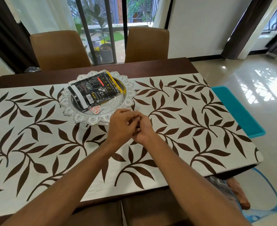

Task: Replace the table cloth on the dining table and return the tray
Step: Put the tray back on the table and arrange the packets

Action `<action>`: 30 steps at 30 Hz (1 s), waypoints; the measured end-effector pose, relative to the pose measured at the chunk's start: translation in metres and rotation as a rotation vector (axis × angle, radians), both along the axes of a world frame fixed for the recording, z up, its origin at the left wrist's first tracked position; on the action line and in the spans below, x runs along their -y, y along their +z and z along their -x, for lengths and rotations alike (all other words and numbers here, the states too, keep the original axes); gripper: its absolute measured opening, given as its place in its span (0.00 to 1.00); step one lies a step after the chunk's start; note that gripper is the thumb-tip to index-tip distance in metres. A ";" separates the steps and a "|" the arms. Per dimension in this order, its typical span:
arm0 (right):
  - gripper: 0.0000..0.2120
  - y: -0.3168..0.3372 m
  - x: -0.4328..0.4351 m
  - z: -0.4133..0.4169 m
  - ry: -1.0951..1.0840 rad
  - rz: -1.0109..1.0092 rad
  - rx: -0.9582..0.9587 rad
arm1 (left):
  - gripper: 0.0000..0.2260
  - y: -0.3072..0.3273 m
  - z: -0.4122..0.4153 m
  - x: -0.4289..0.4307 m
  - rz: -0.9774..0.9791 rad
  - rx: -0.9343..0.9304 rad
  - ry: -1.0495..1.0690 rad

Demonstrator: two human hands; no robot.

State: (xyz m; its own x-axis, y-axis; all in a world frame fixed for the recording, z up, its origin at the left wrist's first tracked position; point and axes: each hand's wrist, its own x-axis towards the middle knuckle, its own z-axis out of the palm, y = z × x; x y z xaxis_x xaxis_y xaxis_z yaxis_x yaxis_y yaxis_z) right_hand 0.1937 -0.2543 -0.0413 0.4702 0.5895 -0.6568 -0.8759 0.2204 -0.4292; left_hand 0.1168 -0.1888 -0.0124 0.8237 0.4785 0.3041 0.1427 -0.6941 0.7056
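A white table cloth [175, 121] with brown leaf prints lies flat over the dark wooden dining table [150, 66]. On it, left of centre at the far side, stands an ornate silver tray [129, 90] holding a black and yellow packet [95, 88] and a small red and white sachet [96, 110]. My left hand [119, 126] and my right hand [142, 128] are clasped together just in front of the tray, above the cloth. Both have fingers curled against each other; I cannot see anything held between them.
Two brown chairs [57, 49] stand at the far side, and two chair backs [150, 209] are at the near edge. A teal mat [237, 111] lies on the glossy floor to the right. A blue-edged bag [265, 201] sits below the table's right corner.
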 end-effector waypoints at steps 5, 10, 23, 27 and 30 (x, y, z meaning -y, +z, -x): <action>0.17 -0.001 0.001 0.002 0.086 -0.014 0.014 | 0.10 0.002 0.004 -0.014 0.183 0.068 0.062; 0.18 0.003 0.006 0.016 0.270 -0.096 0.045 | 0.14 0.013 -0.006 -0.026 0.256 -0.204 -0.148; 0.20 0.004 0.019 0.026 0.293 -0.149 0.001 | 0.16 0.008 -0.002 -0.016 0.129 -0.256 -0.179; 0.17 -0.001 0.023 0.025 0.288 -0.124 -0.015 | 0.21 0.004 -0.001 -0.020 0.221 -0.267 -0.151; 0.15 0.003 0.023 0.027 0.286 -0.110 0.008 | 0.23 0.003 0.003 -0.021 0.281 -0.264 -0.130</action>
